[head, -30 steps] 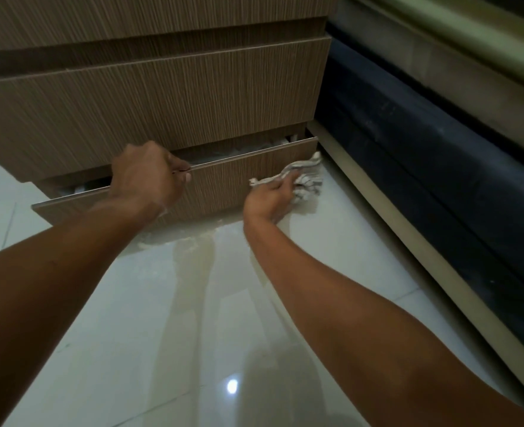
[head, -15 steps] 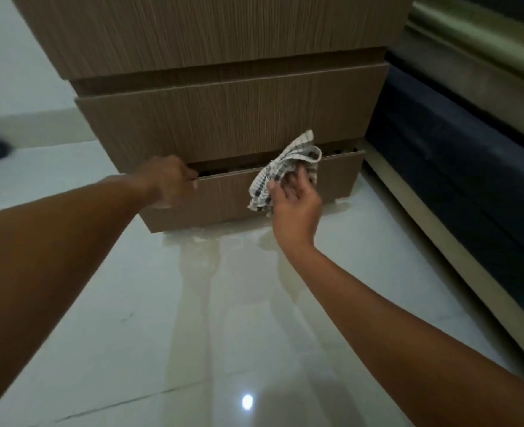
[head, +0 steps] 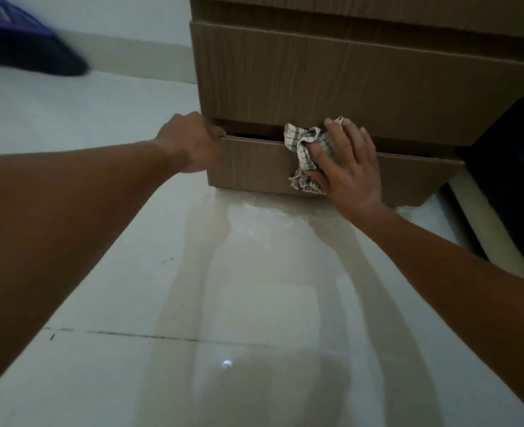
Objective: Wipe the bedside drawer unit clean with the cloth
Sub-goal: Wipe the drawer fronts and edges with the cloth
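Note:
The brown wood-grain drawer unit [head: 347,72] stands on the floor at upper right. Its bottom drawer [head: 254,167] sticks out slightly, leaving a narrow dark gap above it. My left hand [head: 190,143] grips the top left corner of that drawer front. My right hand [head: 347,161] lies flat, fingers spread, pressing a crumpled white checked cloth [head: 304,146] against the drawer front near its top edge. Part of the cloth is hidden under my palm.
Glossy pale floor tiles [head: 223,303] fill the foreground and reflect the unit. A dark blue object [head: 23,47], blurred, lies on the floor at upper left by the wall. The dark bed base [head: 516,180] with a pale trim sits right of the unit.
The view has swung so the unit now sits further right. The bottom drawer has gone further in. My right hand has flattened the cloth onto the drawer front; earlier it held the cloth bunched up.

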